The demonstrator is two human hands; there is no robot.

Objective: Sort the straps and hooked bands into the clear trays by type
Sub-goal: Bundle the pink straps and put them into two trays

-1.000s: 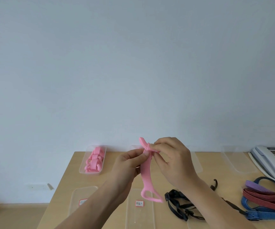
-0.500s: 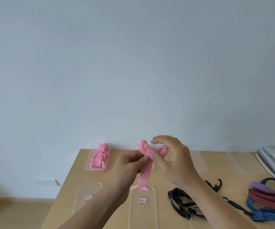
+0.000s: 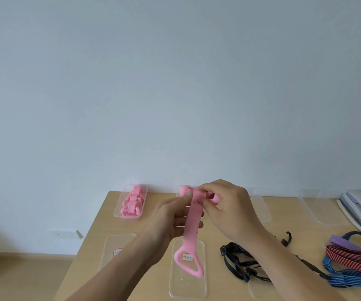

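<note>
Inspector: Since the earlier frame, the looped lower end of the soft pink strap (image 3: 193,222) has turned to face the camera. It now hangs lower, in front of the labelled clear tray nearest centre (image 3: 188,287).

Clerk: State of the hands?

Inspector: Both grip the strap's upper end, close together above the counter (image 3: 283,209). The left hand (image 3: 170,218) pinches it just below the top. The right hand (image 3: 231,211) curls round the wound-over end. The strap hangs clear of the counter between them. Whether its loop touches the tray beneath, I cannot tell.

Clerk: Which step is in hand?

Inspector: By my judgement, the strap is being rolled into a bundle before it is put away. The clear tray at the far left (image 3: 117,210) already holds folded pink straps (image 3: 132,200) of the same kind, so that is the likely destination.

Clerk: What does the next move call for?

Inspector: Wind in the hanging length while keeping the roll pinched, as soft material of this sort may spring open. Then carry it to the far-left tray, not the one below.

Clerk: What is outstanding?

Inspector: The black buckled strap (image 3: 238,263) and the striped hooked bands (image 3: 348,259) lie unsorted on the right.
</note>
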